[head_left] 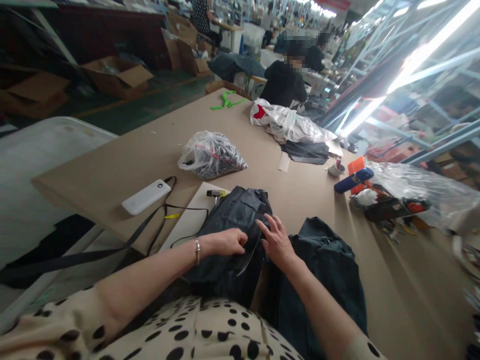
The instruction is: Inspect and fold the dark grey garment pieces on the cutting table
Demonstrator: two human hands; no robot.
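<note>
No lettering can be read anywhere; the only mark is a red patch on the white plastic bag [288, 122] at the far end of the worktable [123, 165], too blurred to make out. The worktable is a broad slab of matt brown board, and everything else sits relative to it. At its near edge lies the dark garment [240, 215] — smooth, slightly glossy fabric, bunched into soft folds — with a second dark heap [326, 260] spilling off the same edge just right of it. Toward the table's middle rests a clear, crinkled plastic bag [212, 155] stuffed with small dark pieces. Near the left edge lies a white power bank [147, 196], a rounded slab, with a black strap [150, 227] trailing off the table. A blue cylinder [354, 180] lies at the right edge.

The left hand [227, 241] is curled closed, pinching the garment's fabric. The right hand [276, 240] — fingers spread and loose — presses flat on the same garment, just beside the left.
</note>
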